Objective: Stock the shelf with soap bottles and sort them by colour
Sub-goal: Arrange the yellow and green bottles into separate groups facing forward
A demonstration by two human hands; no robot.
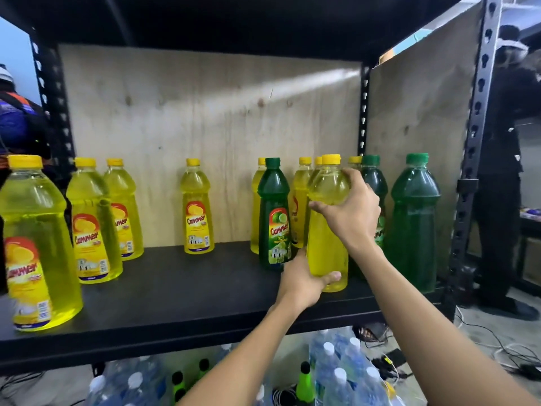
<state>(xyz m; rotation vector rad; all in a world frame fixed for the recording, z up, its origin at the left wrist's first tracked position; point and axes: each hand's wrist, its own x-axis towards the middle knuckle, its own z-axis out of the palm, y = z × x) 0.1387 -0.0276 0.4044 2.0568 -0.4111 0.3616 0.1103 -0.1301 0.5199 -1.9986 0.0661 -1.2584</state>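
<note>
A yellow soap bottle [327, 244] stands on the black shelf [181, 291], right of centre. My right hand [351, 212] grips its shoulder from the right, and my left hand [301, 281] holds its base. Just left of it stands a green lime bottle [274, 218] with yellow bottles behind it. Two more green bottles [414, 218] stand to the right. On the left, three yellow bottles [93, 224] stand in a group, and a single yellow bottle [196, 209] stands at the back centre.
Plywood panels [210, 136] close the back and right side of the shelf. Black slotted uprights [474, 148] frame it. Packs of water bottles [339, 373] and green-topped bottles lie on the floor below. People stand at the far left and right.
</note>
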